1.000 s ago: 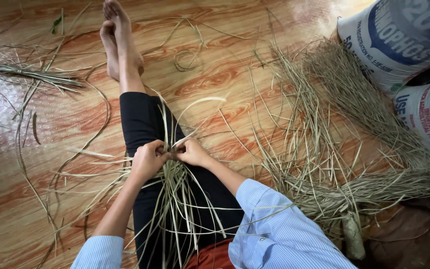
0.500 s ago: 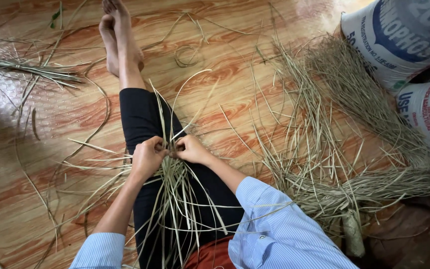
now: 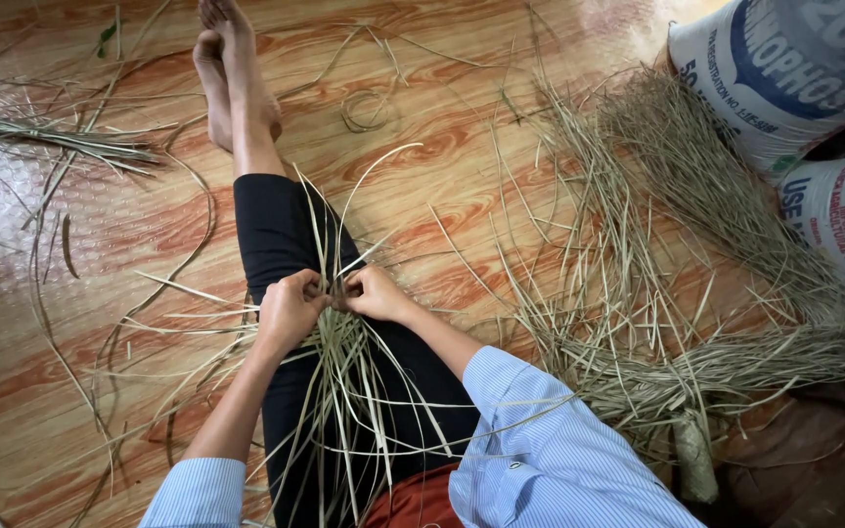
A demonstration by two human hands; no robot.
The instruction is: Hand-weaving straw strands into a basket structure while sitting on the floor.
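I sit on the floor with my legs [image 3: 276,225] stretched out in black trousers. My left hand [image 3: 288,310] and my right hand [image 3: 376,292] meet over my knee, both pinched on a bunch of dry grass strands [image 3: 344,391]. The strands fan out from my fingers down over my lap and to both sides. A few thin strands curve up past my hands toward my shins. The exact spot where the strands cross is hidden by my fingers.
A large pile of dry grass [image 3: 696,293] lies on the wooden floor [image 3: 70,323] at my right. Two white printed sacks [image 3: 794,78] stand at the upper right. A smaller bundle of green-grey strands [image 3: 41,132] lies far left. Loose strands are scattered around.
My hands stay together on the bunch with small finger shifts. One long strand that arced up over my legs has moved slightly.
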